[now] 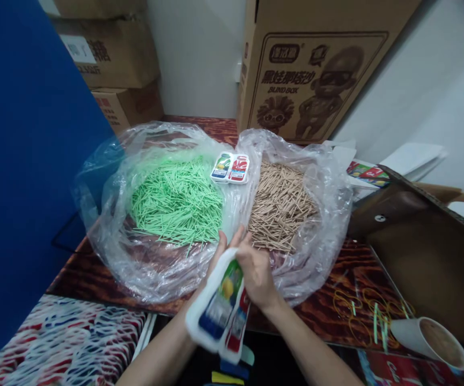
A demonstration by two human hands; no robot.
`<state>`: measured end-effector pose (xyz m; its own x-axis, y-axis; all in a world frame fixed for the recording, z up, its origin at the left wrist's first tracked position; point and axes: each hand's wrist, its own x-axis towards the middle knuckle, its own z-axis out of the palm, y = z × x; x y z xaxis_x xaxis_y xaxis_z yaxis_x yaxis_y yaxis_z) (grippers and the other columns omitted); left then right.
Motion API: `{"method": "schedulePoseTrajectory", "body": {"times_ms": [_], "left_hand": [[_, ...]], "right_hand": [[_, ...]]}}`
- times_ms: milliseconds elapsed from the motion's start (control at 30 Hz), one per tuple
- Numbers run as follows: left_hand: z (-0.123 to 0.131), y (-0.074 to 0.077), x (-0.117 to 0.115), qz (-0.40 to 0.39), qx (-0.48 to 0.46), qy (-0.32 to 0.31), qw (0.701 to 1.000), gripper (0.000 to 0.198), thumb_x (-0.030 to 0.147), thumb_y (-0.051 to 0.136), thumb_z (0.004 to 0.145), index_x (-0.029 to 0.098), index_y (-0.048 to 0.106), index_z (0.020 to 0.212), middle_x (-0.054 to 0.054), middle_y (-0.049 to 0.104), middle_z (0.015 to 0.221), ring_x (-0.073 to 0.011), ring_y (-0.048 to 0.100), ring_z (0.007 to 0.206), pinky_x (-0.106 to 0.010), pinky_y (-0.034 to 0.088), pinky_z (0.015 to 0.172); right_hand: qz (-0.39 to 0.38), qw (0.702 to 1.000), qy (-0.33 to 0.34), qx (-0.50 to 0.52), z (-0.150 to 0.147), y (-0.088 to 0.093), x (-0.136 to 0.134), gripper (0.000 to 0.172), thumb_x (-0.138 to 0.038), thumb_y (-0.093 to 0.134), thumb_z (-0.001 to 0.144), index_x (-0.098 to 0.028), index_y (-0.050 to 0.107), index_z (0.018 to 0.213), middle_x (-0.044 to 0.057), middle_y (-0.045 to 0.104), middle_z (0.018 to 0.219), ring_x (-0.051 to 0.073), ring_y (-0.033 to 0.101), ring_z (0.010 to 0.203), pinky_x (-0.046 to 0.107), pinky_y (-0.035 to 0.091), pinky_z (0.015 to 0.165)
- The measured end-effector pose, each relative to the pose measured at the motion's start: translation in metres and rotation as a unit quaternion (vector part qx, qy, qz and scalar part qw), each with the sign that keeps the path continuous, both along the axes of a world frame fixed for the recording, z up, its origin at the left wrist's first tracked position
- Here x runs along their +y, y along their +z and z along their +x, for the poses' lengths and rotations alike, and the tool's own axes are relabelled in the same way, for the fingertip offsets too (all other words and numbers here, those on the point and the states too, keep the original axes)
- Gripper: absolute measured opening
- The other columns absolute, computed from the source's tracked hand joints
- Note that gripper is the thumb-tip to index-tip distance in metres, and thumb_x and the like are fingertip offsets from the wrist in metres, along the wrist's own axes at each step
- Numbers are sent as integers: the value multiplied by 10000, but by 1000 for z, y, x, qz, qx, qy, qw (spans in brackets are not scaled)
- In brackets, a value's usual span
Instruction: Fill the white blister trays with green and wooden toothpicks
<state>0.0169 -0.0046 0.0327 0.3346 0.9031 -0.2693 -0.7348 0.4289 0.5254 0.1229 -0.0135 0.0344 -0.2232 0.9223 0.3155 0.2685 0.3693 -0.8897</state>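
A white-edged twin pack [218, 308] shaped like two bottles is tilted toward me, one half green and blue, the other red. My right hand [259, 272] is closed on its upper right edge with curled fingers. Behind the upper end of the pack is my left hand [220, 252], cupped against it; its palm is hidden, and its fingertips show past the edge. Beyond the hands lie a heap of thin green sticks [179, 201] at left and a heap of brown sticks [282, 209] at right, each in a clear plastic bag [121, 268]. A similar pack [230, 168] rests between the heaps.
A big printed carton [296, 69] stands at the back, with stacked boxes [115, 53] at left. On the right are an open cardboard box [428, 257], a paper cup [428, 340] lying tilted, and yellow rubber bands [356, 316]. A blue panel [26, 161] borders the left.
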Motion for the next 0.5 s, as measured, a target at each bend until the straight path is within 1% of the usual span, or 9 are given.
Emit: {"method": "schedulePoseTrajectory", "body": {"times_ms": [67, 133, 200, 233, 267, 300, 367, 433, 500], "left_hand": [[-16, -2, -8, -25, 20, 12, 999, 599, 657, 369, 862, 269, 555, 1277, -36, 547, 1374, -287, 381, 1348, -439, 313, 1098], [-34, 5, -21, -8, 90, 91, 992, 562, 607, 443, 860, 247, 549, 1278, -56, 502, 1414, -271, 363, 1360, -432, 278, 1120], [-48, 19, -33, 48, 193, 156, 968, 529, 536, 528, 848, 226, 559, 1276, -66, 441, 1460, -247, 291, 1398, -387, 199, 1153], [-51, 27, -37, 85, 254, 173, 948, 497, 435, 613, 825, 246, 560, 1281, -40, 411, 1481, -237, 237, 1419, -354, 157, 1164], [-52, 35, -40, 125, 305, 186, 926, 558, 330, 715, 749, 273, 563, 1282, -15, 399, 1489, -241, 195, 1431, -329, 129, 1167], [-51, 42, -41, 157, 342, 172, 910, 643, 249, 779, 668, 290, 570, 1275, -5, 418, 1475, -256, 190, 1431, -322, 133, 1164], [-46, 49, -38, 186, 392, 126, 892, 580, 201, 809, 606, 274, 654, 1160, -31, 594, 1297, -295, 397, 1317, -333, 292, 1092], [-40, 45, -31, 174, 411, 60, 893, 313, 252, 777, 654, 218, 708, 958, -36, 704, 948, -260, 622, 966, -312, 475, 849], [-37, 32, -26, 143, 397, 27, 906, 183, 311, 731, 712, 182, 680, 831, -3, 660, 718, -178, 615, 672, -251, 477, 612]], "right_hand": [[-17, 995, -94, 30, 19, 8, 20, 412, -501, 399, 929, -204, 567, 699, -3, 501, 601, 141, 455, 541, 264, 343, 511], [2, 987, -159, 16, 37, 18, 35, 389, -488, 425, 923, -209, 529, 672, -4, 464, 595, 142, 428, 550, 272, 318, 511], [22, 986, -164, -22, 44, 28, 40, 396, -475, 429, 927, -214, 481, 634, -10, 426, 574, 137, 413, 543, 276, 304, 519], [30, 988, -147, -48, 43, 32, 38, 400, -469, 431, 929, -215, 461, 622, -15, 413, 561, 131, 409, 532, 274, 298, 520], [34, 989, -120, -76, 39, 35, 35, 401, -462, 432, 932, -214, 449, 617, -21, 409, 552, 124, 409, 521, 270, 292, 519], [37, 990, -87, -101, 34, 37, 32, 400, -455, 436, 933, -212, 444, 616, -27, 412, 546, 118, 413, 512, 265, 288, 519], [35, 990, -28, -130, 22, 40, 26, 401, -449, 446, 931, -207, 441, 612, -38, 414, 537, 106, 419, 501, 254, 286, 518], [20, 994, -11, -108, 15, 39, 26, 408, -459, 449, 927, -202, 443, 611, -44, 418, 537, 101, 425, 507, 244, 300, 524], [-25, 999, -27, -29, 14, 35, 30, 387, -498, 462, 910, -201, 478, 661, -50, 435, 541, 101, 431, 505, 233, 320, 515]]}}
